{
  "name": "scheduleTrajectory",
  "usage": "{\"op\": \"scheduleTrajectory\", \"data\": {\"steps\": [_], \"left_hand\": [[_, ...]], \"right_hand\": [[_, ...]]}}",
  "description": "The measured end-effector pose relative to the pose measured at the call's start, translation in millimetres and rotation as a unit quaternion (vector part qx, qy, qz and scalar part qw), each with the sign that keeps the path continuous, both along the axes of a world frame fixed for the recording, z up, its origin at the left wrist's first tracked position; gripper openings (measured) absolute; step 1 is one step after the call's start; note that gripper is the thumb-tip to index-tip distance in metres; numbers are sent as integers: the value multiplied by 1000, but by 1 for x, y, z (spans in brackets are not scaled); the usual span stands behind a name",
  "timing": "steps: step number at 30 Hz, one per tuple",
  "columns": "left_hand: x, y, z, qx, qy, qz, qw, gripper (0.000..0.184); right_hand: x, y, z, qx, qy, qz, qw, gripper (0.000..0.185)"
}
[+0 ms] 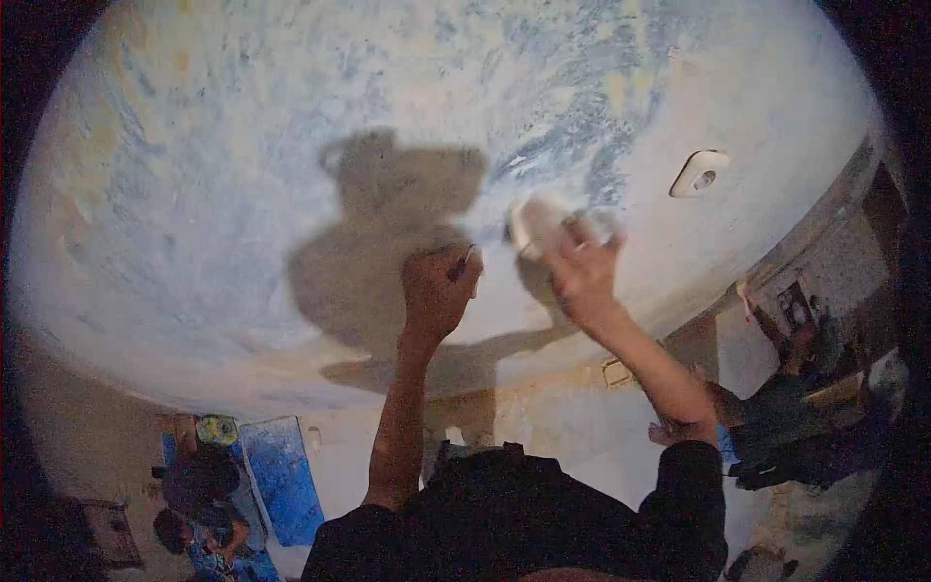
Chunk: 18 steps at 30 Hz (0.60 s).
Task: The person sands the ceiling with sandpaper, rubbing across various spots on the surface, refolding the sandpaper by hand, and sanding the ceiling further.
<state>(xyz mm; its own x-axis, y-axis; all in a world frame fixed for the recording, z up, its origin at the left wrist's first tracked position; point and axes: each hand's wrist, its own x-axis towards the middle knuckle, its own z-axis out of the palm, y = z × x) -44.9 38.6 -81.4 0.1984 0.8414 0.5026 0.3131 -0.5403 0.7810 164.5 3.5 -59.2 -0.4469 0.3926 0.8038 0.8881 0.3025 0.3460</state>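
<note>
My right hand (587,276) grips a whitish, block-like pad (533,228) against or very near the patchy white-and-blue surface (233,107). Motion blurs both the pad and the fingertips, so its exact kind does not show. To its left, my left hand (438,286) is closed in a fist close to the same surface. A thin pale edge shows at its fingers, too small to name. Dark shadows of my arms and head fall across the surface around the left hand.
A white-framed round fitting (700,177) sits on the surface to the right. At lower left, a person (199,485) is beside a blue panel (281,480). Another person (795,354) reaches up at the right edge. A rectangular box outline (617,373) shows below my right hand.
</note>
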Motion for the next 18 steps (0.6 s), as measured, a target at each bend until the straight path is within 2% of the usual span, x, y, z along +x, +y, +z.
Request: {"op": "scheduleTrajectory", "data": {"steps": [1,3,4,5,6,7,8,9,10,12,14,15,16,17,18], "left_hand": [[0,1,-3,11,3,0,1000,29],[-2,0,-1,38,5,-3,999,28],[6,5,-4,22,-3,-2,1000,28],[8,6,-6,5,-12,-2,1000,29],[12,12,-9,89,48,37,994,28],[25,15,-3,95,51,32,994,28],[28,18,1,35,50,12,998,26],[31,17,-4,-24,43,-4,999,23],[27,15,-6,-15,41,-5,999,23],[23,18,-3,99,134,66,984,23],[32,32,-8,37,65,22,997,23],[43,34,-3,72,54,38,995,23],[46,34,1,105,49,57,992,23],[48,37,-10,121,51,46,990,23],[50,45,-27,102,65,50,991,22]], "right_hand": [[-4,-2,4,31,-76,-20,996,42],[25,3,34,57,-37,-13,998,44],[41,16,44,41,50,-56,996,46],[39,20,45,49,50,-60,996,46],[32,24,38,64,67,-53,994,47],[35,28,32,82,88,-45,992,47],[30,24,8,38,-1,-94,995,49],[31,15,-5,-33,-44,21,998,50],[38,16,10,-15,-48,37,998,51],[50,28,36,22,-57,42,997,52],[71,55,35,19,109,-83,990,44],[76,59,36,18,193,-143,971,40],[46,46,49,55,117,-44,991,33],[49,58,-6,41,59,-44,996,36],[48,48,-19,-23,20,38,999,42]]}}
